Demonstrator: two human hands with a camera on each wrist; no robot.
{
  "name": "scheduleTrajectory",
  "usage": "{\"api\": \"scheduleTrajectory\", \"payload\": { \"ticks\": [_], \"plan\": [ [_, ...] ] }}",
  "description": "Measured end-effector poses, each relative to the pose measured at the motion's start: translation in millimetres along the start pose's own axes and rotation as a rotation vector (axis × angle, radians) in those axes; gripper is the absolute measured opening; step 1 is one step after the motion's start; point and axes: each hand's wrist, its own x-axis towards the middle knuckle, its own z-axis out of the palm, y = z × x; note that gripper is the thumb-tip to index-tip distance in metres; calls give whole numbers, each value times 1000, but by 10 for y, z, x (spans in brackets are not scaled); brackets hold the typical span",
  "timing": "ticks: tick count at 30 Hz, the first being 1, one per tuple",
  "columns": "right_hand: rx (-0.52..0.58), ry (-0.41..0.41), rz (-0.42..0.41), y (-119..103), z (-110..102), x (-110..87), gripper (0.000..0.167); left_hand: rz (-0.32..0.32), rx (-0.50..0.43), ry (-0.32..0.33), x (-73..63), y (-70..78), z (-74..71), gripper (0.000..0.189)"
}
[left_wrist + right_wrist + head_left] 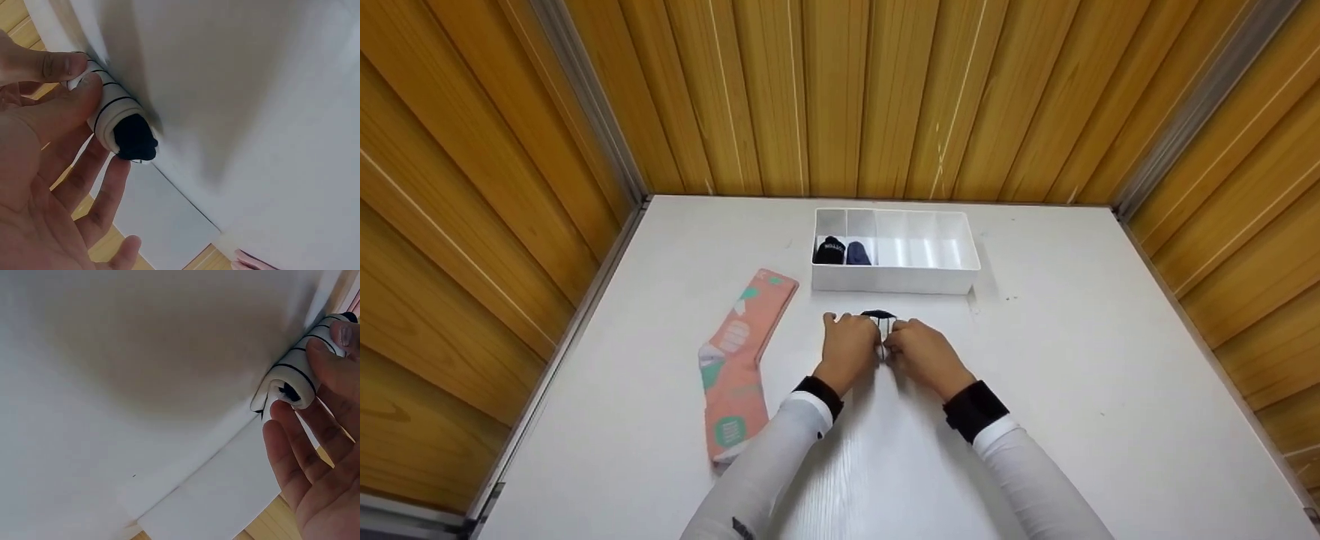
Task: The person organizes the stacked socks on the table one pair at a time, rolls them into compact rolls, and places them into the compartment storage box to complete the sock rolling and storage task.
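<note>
A white sock with thin dark stripes is rolled into a short cylinder, with dark navy fabric showing at one end. My left hand pinches one end of the roll between thumb and fingers. At the other end, my right hand grips it the same way, and the spiral of layers faces the right wrist camera. From the head view, both hands cover much of the roll, leaving a dark edge visible beyond the fingers. The hands are close together, just in front of the white box.
A white divided box stands behind the hands. Its left compartments hold a black rolled sock and a navy rolled bundle. Pink patterned socks lie flat to the left, near the left forearm. Wood-panelled walls edge the white table.
</note>
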Motion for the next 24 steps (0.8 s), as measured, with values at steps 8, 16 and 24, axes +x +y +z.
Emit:
{"api": "scheduleTrajectory", "payload": {
  "ticks": [8, 16, 24],
  "plan": [
    [-54, 98, -17, 24, 20, -67, 19, -18, -16, -70, 37, 70, -13, 3],
    [-57, 93, -34, 20, 59, 5, 14, -16, -21, -119, 75, 39, -49, 8],
    [-5, 47, -84, 41, -9, 118, 13, 18, 47, -9, 34, 23, -29, 10]
  ]
}}
